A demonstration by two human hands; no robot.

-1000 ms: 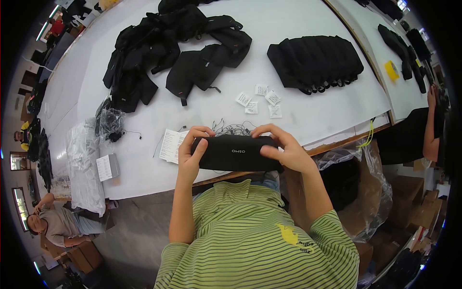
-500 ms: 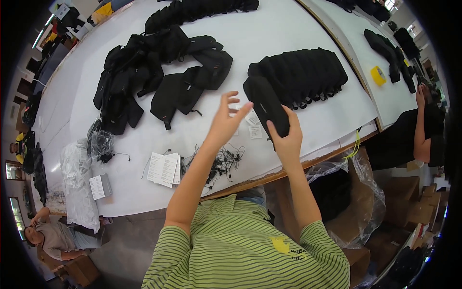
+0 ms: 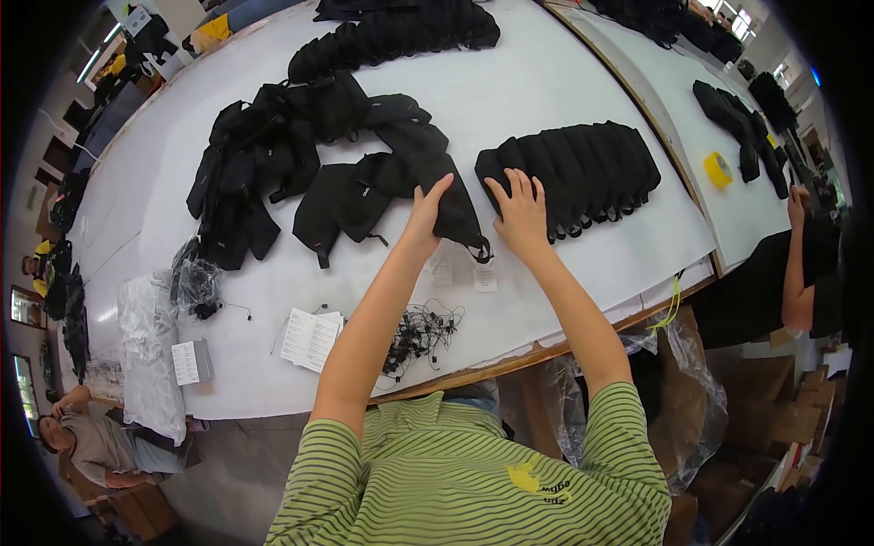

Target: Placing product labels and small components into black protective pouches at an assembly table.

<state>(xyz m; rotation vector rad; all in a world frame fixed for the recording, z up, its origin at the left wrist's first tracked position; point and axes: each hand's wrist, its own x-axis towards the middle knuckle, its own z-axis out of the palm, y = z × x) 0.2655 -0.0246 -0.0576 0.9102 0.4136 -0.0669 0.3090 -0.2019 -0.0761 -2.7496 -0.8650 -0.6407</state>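
A black fabric pouch point(image 3: 458, 217) with a small loop at its near end lies slanted at the right edge of a loose heap of black pouches point(image 3: 255, 155). My left hand point(image 3: 426, 217) is closed on its left side, the thumb lying over the fabric. Just to the right, my right hand point(image 3: 523, 214) rests with fingers spread against the near left end of a tight row of black pouches point(image 3: 583, 168). Nothing is gripped in that hand. Loops stick out along the row's near side.
On the white table point(image 3: 510, 314) lie tangled black cords with small tags point(image 3: 423, 337), printed sheets point(image 3: 309, 338), a small card stack point(image 3: 191, 362) and clear plastic wrapping point(image 3: 148, 355). Another pouch row point(image 3: 396, 38) is at the back. Yellow tape point(image 3: 717, 169) lies right, near a co-worker's arm point(image 3: 797, 264).
The pouch in my right hand now stands at the row's left end, and that hand has opened against it. My left hand, empty before, has taken hold of a pouch beside the heap.
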